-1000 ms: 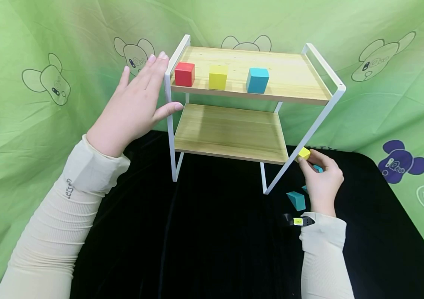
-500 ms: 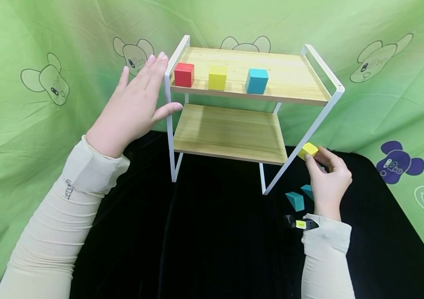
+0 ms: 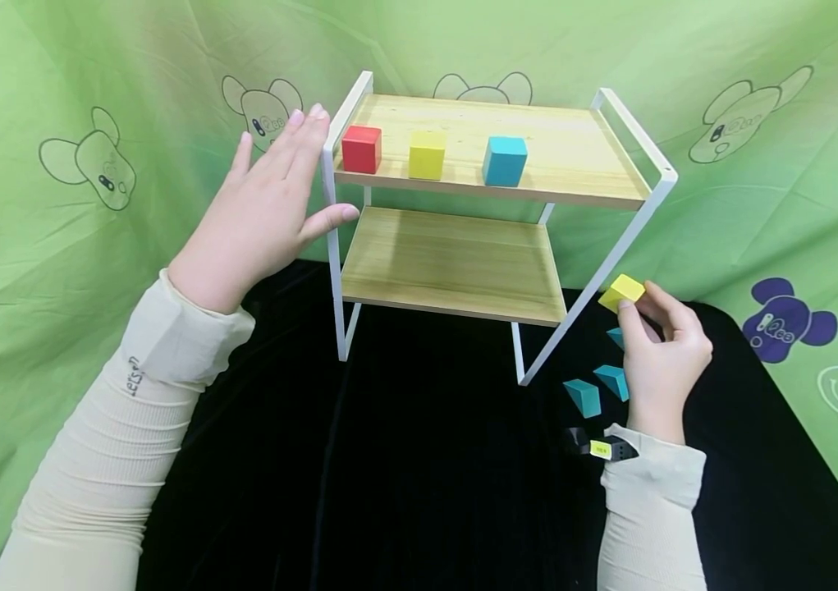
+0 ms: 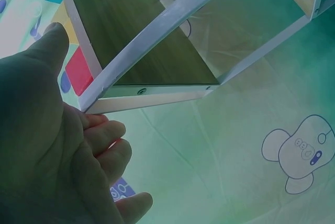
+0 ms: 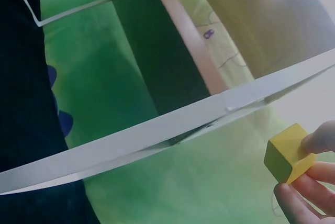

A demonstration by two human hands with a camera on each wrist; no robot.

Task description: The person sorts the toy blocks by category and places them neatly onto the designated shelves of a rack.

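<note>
My right hand [image 3: 658,345] pinches a small yellow block [image 3: 621,291] [image 5: 289,153] between thumb and fingers, just right of the white shelf rack's slanted front leg [image 3: 581,308]. The two-tier wooden rack [image 3: 463,263] carries a red cube [image 3: 361,148], a yellow cube [image 3: 427,154] and a blue cube [image 3: 504,160] on its top board. My left hand [image 3: 271,205] lies flat with straight fingers against the rack's left white frame [image 4: 157,35], thumb on the post.
Three teal wedge blocks [image 3: 599,386] lie on the black cloth [image 3: 419,460] by my right wrist. The lower shelf board [image 3: 455,258] is bare. Green fabric with cartoon prints [image 3: 86,156] walls in the back and sides.
My right hand has lifted the yellow block up and to the right, away from the rack's leg. The left hand stays on the frame.
</note>
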